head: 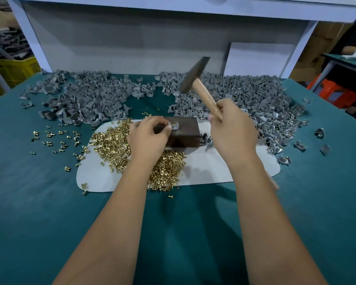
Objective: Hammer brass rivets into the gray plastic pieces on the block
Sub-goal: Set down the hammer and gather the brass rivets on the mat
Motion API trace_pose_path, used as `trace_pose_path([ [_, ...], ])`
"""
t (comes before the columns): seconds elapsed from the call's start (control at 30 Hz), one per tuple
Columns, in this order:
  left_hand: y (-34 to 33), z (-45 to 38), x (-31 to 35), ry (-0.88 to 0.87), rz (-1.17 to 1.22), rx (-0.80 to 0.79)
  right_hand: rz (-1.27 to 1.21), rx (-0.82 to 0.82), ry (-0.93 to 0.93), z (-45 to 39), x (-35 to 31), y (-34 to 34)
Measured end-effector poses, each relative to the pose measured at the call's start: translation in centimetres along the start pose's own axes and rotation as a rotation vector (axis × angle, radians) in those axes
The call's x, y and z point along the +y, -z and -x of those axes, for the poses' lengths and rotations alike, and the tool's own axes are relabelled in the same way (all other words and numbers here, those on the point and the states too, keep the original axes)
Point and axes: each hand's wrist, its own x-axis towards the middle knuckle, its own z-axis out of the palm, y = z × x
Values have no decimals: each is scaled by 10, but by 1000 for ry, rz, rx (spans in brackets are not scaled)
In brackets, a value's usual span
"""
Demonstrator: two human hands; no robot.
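Observation:
A dark metal block (185, 133) stands on a white mat (210, 165). On the block's top lies a gray plastic piece (175, 126) with a brass rivet in it. My left hand (147, 137) pinches that piece at its left edge. My right hand (231, 130) grips the wooden handle of a hammer (194, 76), whose steel head is raised above and behind the block. A heap of loose brass rivets (115, 140) lies on the mat under and left of my left hand.
Big piles of gray plastic pieces (95, 95) cover the back of the green table (39, 202), left and right (255, 95) of the block. Stray rivets (56, 138) lie scattered at the left. A white shelf frame (132, 38) stands behind. A yellow crate (14, 68) sits far left.

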Motion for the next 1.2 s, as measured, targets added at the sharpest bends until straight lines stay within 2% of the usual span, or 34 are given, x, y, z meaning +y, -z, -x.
trace_pose_path([
  [0.13, 0, 2, 1, 6, -17, 21, 103, -39, 83, 8, -8, 6],
  [0.37, -4, 1, 1, 15, -25, 70, 136, 157, 113, 32, -12, 11],
  [0.43, -6, 0, 0, 15, -40, 71, 125, 122, 107, 39, -11, 10],
  [0.57, -7, -3, -5, -6, -3, 60, 212, -55, 93, 46, -12, 1],
  [0.73, -10, -4, -7, -30, 9, 76, 181, 117, 66, 48, -20, 5],
  [0.83, -9, -5, -7, 2, 107, 36, 237, -18, 70, 49, -14, 2],
  [1.0, -9, -3, -6, -38, 44, 57, 190, 140, 64, 52, -25, 6],
  [1.1, -7, -3, -4, 14, 93, 53, 272, -2, 105, 51, -22, 3],
  [1.2, -7, -3, -2, 8, 61, 60, 257, 52, 97, 55, -27, 3],
])
